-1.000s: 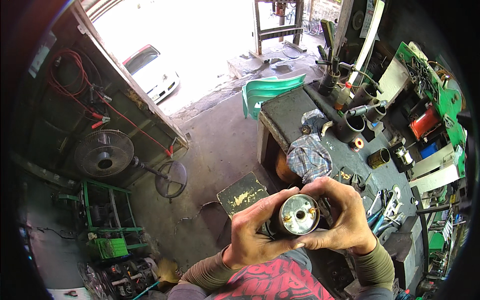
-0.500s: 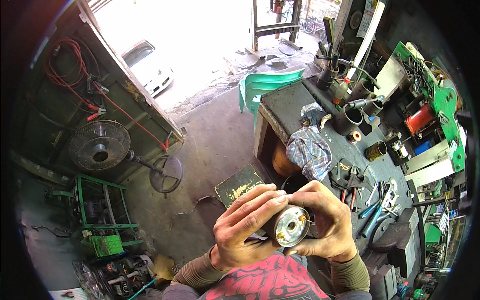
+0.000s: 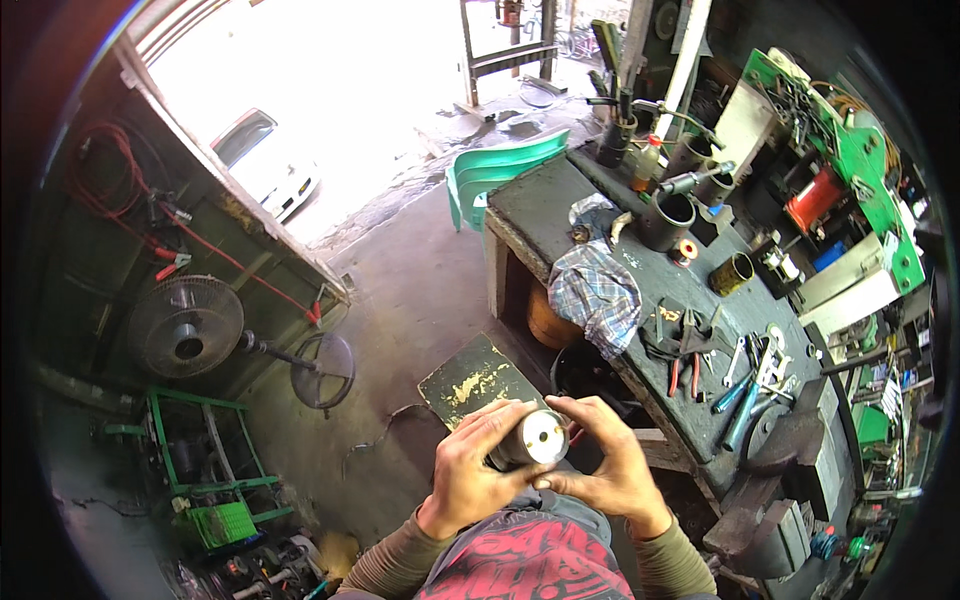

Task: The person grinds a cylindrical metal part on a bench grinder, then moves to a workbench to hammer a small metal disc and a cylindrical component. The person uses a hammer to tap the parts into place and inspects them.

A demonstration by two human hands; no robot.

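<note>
A grey metal cylinder (image 3: 541, 437), resembling a small motor housing, is held in front of my body with its bright round end facing up toward me. That end has a dark centre hole and small brass-coloured spots near its rim. My left hand (image 3: 474, 470) is wrapped round the cylinder's left side, the thumb along its lower edge. Curled in a C shape, my right hand (image 3: 615, 465) has its index fingertip at the upper rim and its thumb below, close to the left thumb. A gap shows between its palm and the cylinder.
A dark workbench (image 3: 530, 205) on the right bears a plaid cloth (image 3: 597, 295), pliers (image 3: 690, 350), wrenches (image 3: 768, 365) and a vise (image 3: 775, 520). Below my hands' far side is a worn stool top (image 3: 475, 380). Green chairs (image 3: 505, 175) and a fan (image 3: 187, 325) stand farther off.
The view has shifted, and the hands with the cylinder sit a little lower and farther left. The cylinder's end has turned, and my right hand's grip has loosened from a closer wrap.
</note>
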